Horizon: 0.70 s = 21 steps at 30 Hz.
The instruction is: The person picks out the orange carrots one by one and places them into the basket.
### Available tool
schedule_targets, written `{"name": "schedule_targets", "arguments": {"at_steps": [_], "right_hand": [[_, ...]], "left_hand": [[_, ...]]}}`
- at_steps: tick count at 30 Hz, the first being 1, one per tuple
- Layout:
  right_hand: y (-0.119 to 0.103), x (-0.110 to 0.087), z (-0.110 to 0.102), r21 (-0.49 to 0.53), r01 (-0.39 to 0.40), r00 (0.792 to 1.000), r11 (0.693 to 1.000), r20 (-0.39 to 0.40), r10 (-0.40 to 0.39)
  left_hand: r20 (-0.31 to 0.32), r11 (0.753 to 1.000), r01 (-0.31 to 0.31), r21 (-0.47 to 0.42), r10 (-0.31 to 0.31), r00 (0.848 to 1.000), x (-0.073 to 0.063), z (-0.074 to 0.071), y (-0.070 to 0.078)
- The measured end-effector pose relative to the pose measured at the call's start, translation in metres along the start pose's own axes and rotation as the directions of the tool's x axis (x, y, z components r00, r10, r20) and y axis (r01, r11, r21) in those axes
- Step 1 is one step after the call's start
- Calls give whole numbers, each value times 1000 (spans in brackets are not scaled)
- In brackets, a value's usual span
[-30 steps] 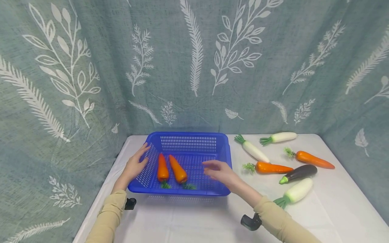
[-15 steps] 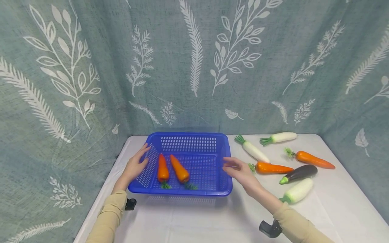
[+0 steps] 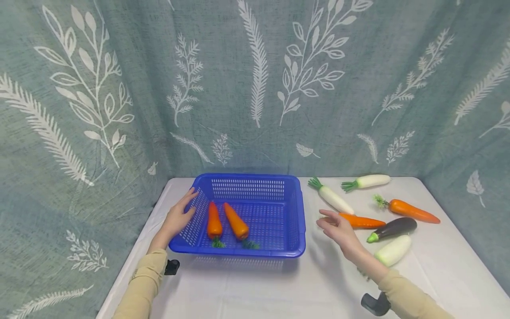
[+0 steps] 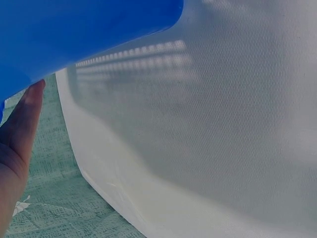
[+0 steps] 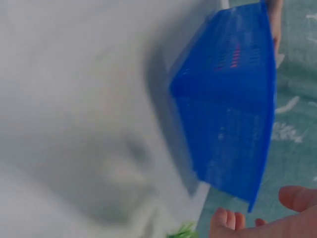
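My left hand point(image 3: 175, 219) lies at the left rim of a blue plastic basket point(image 3: 239, 253), its fingers spread and touching it; the left wrist view shows a fingertip against the blue side. Two orange carrots point(image 3: 214, 221) with green tops lie inside, on the basket's left half. To the right of the basket, my right hand point(image 3: 342, 232) hovers with relaxed fingers and nothing in them. It covers the leafy end of another carrot point(image 3: 364, 222) on the table. A white radish point(image 3: 394, 250) is partly hidden behind the right wrist.
An eggplant point(image 3: 396, 227) lies beside that radish. Farther back are a third loose vegetable group: a carrot point(image 3: 414, 210) and two white radishes point(image 3: 336, 200) with green tops. A patterned green curtain point(image 3: 247, 88) hangs behind the white-covered table point(image 3: 239, 292).
My right hand has moved out from above the basket, rightward over its right rim, to the carrot on the table. The left hand has stayed in place.
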State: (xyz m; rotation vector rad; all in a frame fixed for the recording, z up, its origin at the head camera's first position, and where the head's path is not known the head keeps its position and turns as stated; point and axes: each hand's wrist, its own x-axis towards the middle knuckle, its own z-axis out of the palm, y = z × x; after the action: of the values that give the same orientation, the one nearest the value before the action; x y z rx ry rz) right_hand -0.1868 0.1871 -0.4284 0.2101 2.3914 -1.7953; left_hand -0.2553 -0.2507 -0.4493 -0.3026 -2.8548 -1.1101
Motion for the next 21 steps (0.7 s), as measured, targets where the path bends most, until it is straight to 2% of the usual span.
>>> {"name": "schedule_targets", "arguments": {"at_steps": [11,17,21], "right_hand": [[23,5,-24,91,-117,991,989,-61,122],[28,8,-33,84,-172,979,982,-96,180],[31,11,-40,118,-218,968,969,-103,230]], "left_hand": [[-2,1000,-3,1,3,1000,1,0,1],[2,1000,4,3,-4,1000,0,-1,0],[2,1000,2,4,-2,1000,0,-1,0]]}}
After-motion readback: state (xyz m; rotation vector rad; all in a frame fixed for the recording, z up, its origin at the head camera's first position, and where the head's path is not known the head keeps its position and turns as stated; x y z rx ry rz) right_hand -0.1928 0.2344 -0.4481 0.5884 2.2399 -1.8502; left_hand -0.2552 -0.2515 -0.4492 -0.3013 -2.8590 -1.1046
